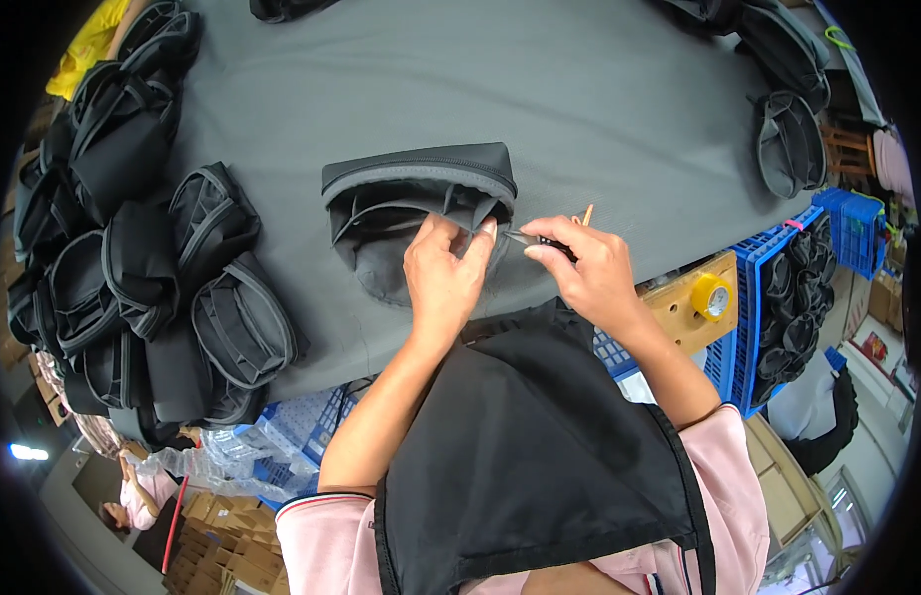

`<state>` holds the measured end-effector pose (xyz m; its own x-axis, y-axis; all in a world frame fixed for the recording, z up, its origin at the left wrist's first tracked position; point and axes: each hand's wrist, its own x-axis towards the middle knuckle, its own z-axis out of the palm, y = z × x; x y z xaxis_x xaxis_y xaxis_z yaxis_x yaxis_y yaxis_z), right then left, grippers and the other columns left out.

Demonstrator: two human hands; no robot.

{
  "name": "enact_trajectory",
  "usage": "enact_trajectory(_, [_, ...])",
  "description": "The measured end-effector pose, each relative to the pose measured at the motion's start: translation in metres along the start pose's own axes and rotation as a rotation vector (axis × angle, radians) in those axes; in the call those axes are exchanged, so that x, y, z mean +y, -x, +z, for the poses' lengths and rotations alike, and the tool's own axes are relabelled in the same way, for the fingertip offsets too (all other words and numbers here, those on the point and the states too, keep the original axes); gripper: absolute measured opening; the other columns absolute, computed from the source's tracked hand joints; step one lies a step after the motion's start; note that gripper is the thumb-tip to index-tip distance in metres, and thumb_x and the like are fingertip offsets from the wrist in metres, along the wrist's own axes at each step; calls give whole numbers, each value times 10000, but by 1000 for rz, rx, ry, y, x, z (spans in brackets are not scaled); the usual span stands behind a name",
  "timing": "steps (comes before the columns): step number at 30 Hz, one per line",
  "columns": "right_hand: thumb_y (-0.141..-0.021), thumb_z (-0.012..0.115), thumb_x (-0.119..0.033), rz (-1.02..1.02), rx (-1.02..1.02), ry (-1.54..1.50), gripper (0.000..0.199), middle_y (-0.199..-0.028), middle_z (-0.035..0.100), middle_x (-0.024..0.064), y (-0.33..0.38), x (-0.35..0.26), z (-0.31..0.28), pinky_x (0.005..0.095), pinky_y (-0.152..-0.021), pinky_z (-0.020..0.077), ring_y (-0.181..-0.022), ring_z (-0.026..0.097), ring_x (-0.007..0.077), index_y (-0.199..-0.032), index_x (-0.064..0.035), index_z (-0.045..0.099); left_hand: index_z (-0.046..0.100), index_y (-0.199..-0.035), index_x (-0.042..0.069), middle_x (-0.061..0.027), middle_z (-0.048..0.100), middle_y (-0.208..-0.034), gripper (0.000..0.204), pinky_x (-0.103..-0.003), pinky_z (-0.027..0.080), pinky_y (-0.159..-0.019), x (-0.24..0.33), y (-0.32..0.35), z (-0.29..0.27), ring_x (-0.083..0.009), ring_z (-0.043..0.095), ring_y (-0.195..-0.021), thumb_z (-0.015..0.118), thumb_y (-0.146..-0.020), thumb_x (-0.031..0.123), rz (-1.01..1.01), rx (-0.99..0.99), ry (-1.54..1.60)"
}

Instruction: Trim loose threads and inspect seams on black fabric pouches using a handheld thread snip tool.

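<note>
A black zippered pouch (pixel 421 164) lies open in front of me on the grey-covered table, its inner pockets facing me. My left hand (pixel 446 260) reaches into its opening, thumb and fingers closed on the edge of an inner divider at the right side. In my right hand (pixel 586 260) is a small pair of thread snips (pixel 552 244) with dark handles. Their pointed metal tip is directed left, close to the pouch's right edge and my left thumb. Beyond my right fingers a thin tan stick (pixel 587 213) shows; what it belongs to is unclear.
Many similar pouches (pixel 143 263) are heaped along the table's left side. More pouches (pixel 790 144) lie at the far right. A yellow tape roll (pixel 711 297) sits on a wooden board (pixel 669 315) beside a blue crate (pixel 746 337) of black pouches. Another person (pixel 143 491) is at lower left.
</note>
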<state>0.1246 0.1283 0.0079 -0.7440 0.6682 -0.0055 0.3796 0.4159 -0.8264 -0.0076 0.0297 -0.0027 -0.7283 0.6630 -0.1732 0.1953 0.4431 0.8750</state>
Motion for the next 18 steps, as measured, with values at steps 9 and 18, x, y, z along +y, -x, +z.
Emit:
enact_trajectory(9, [-758,659,-67,-27,45,-127,191,-791,641,84,13,-7,2,295,-554,447,-597,602,202,-941,-44,610,579,-705,-59,-75,560,-706,297,-289,398,-575,-3,-22,-18,-141,503,-617,673,-732,222,-245,-190,126])
enact_trajectory(18, [-704,692,-74,-187,5,50,231,-772,528,40,12,-24,7,312,-515,450,-576,571,207,-923,-53,620,609,-739,-53,-78,557,-720,332,-287,412,-594,-2,-21,-17,-141,509,-632,684,-741,271,-255,-217,97])
